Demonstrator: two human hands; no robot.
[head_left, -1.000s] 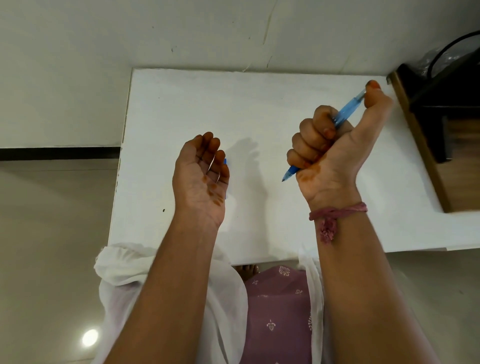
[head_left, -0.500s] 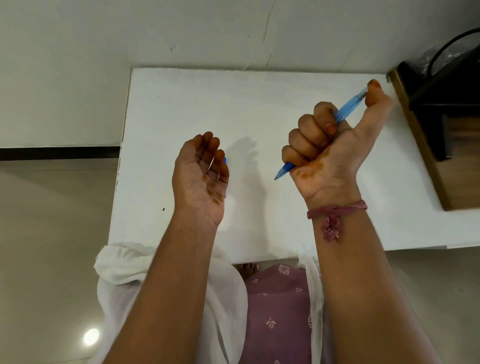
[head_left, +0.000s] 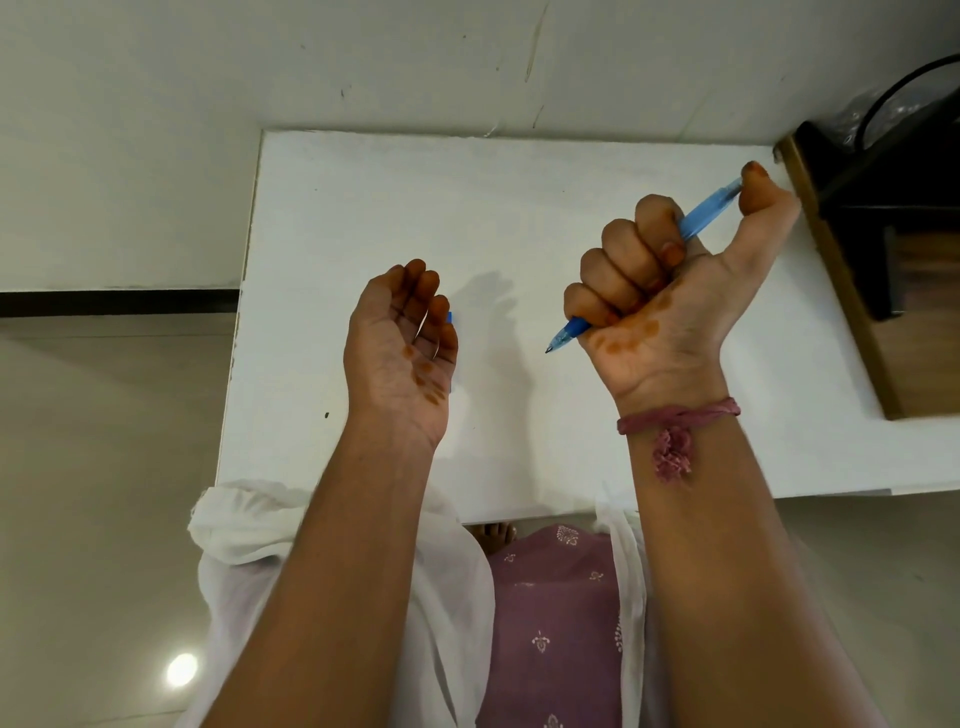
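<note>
Above the white table (head_left: 415, 197), my right hand (head_left: 654, 312) grips a translucent blue pen (head_left: 709, 210) in a fist. My thumb rests on the pen's top end, and its tip points down and to the left. My left hand (head_left: 395, 353) is raised palm-up beside it, fingers curled. A small blue piece (head_left: 449, 318) peeks out from behind those fingers, and a thin metal wire shows across them. Most of the piece is hidden. The two hands are apart.
A wooden-edged piece of furniture (head_left: 852, 291) with a dark object (head_left: 883, 171) on it stands at the table's right end. The wall runs behind the table. Pale floor lies to the left, and my white and mauve clothing is below.
My right hand has shifted slightly left, carrying the pen tip a little to the left. My left hand has stayed still.
</note>
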